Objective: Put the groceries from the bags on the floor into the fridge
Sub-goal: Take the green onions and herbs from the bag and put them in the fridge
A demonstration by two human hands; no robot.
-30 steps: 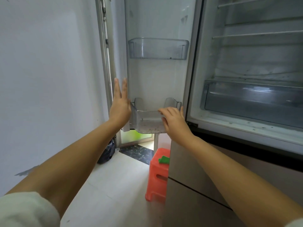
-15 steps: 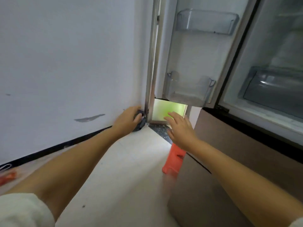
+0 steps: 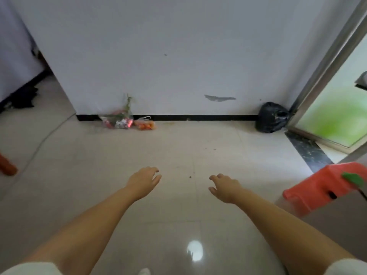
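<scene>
Presently: two grocery bags, one black bag, one red stool.
Clear bag [image 3: 117,121] and tomato bag [image 3: 146,125] lie touching at the wall base; my left hand [image 3: 143,183] and right hand [image 3: 225,187] hover apart, each grip loosely open, holding nothing.

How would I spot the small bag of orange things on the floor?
Follow the black skirting strip along the foot of the white wall toward its left end. Two clear bags lie there side by side; the small bag of orange produce is the right one, lower and flatter than the leafy bag beside it.
</scene>
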